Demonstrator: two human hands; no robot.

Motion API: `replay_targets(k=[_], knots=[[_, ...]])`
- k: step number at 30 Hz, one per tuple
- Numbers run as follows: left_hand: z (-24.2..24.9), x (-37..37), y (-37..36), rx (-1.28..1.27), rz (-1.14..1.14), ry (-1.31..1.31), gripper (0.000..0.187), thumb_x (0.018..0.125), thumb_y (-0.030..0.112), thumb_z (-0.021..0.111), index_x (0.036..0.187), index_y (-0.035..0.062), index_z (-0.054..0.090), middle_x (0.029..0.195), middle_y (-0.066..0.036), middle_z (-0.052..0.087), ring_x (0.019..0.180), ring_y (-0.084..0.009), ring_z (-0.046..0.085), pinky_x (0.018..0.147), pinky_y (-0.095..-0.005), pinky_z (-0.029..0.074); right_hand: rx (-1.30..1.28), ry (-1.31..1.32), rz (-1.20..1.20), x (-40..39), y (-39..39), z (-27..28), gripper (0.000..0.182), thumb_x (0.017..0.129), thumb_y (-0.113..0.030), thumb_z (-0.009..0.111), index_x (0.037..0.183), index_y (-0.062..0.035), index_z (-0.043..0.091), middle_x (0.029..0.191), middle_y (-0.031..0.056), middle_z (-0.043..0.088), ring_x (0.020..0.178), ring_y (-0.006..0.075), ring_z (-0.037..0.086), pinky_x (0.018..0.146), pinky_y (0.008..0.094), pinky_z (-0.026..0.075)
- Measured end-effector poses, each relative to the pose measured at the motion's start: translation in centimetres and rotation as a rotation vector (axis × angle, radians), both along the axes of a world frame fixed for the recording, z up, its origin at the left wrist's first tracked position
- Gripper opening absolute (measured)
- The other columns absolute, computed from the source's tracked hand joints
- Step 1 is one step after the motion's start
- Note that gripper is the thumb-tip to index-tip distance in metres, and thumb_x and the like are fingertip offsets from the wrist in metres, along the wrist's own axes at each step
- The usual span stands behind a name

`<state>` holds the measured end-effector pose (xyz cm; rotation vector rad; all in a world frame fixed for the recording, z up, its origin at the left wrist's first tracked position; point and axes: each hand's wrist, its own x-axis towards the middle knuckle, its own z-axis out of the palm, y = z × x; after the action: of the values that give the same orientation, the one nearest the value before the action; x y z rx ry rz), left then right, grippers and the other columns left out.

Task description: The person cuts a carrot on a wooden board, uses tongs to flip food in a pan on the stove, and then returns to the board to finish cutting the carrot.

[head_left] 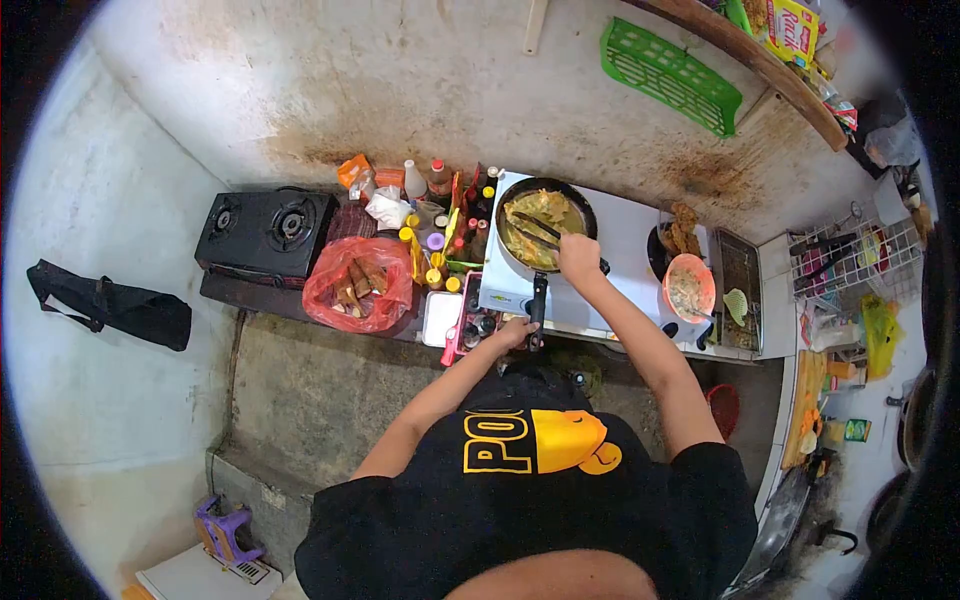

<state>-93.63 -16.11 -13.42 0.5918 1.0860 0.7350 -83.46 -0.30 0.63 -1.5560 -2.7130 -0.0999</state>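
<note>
A black frying pan sits on the white stove, with oil and yellowish battered food frying in it. My left hand is closed at the pan's black handle, which points toward me. Over the pan's right side, my right hand is closed around dark tongs, whose two arms reach into the food. To the right stands an orange bowl of pale batter with a spoon in it. Behind the bowl, brown fried pieces lie on a dark plate or pan.
Left of the stove stand sauce bottles, jars and a red plastic bag of brown pieces. A black two-burner stove is farther left. A green basket hangs on the wall. A wire rack is at right.
</note>
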Motion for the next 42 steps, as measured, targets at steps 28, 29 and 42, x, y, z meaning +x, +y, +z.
replay_targets(k=[28, 29, 42], knots=[[2.0, -0.5, -0.2, 0.005, -0.085, 0.064, 0.027, 0.1, 0.027, 0.047, 0.099, 0.0016, 0.058, 0.084, -0.009, 0.07, 0.073, -0.0162, 0.065, 0.07, -0.0304, 0.05, -1.225, 0.878, -0.739, 2.3, 3.6, -1.2, 0.041, 0.084, -0.045, 0.066, 0.074, -0.0074, 0.055, 0.051, 0.0031, 0.048, 0.037, 0.0111, 0.042, 0.033, 0.0258, 0.031], [2.2, -0.4, -0.2, 0.004, -0.08, 0.063, 0.027, 0.1, 0.027, 0.047, 0.099, 0.0016, 0.058, 0.084, -0.009, 0.07, 0.073, -0.0162, 0.065, 0.07, -0.0304, 0.05, -1.226, 0.874, -0.736, 2.5, 4.0, -1.1, 0.041, 0.084, -0.045, 0.066, 0.074, -0.0074, 0.055, 0.051, 0.0031, 0.048, 0.037, 0.0111, 0.042, 0.033, 0.0258, 0.031], [1.3, -0.6, 0.0, -0.039, -0.117, 0.043, 0.028, 0.1, 0.03, 0.048, 0.106, 0.0035, 0.058, 0.086, -0.008, 0.07, 0.072, -0.0152, 0.065, 0.066, -0.0298, 0.051, -1.242, 0.836, -0.888, 1.2, 4.9, -3.8, 0.04, 0.087, -0.045, 0.064, 0.078, -0.0088, 0.051, 0.052, 0.0041, 0.046, 0.037, 0.0116, 0.039, 0.034, 0.028, 0.03]])
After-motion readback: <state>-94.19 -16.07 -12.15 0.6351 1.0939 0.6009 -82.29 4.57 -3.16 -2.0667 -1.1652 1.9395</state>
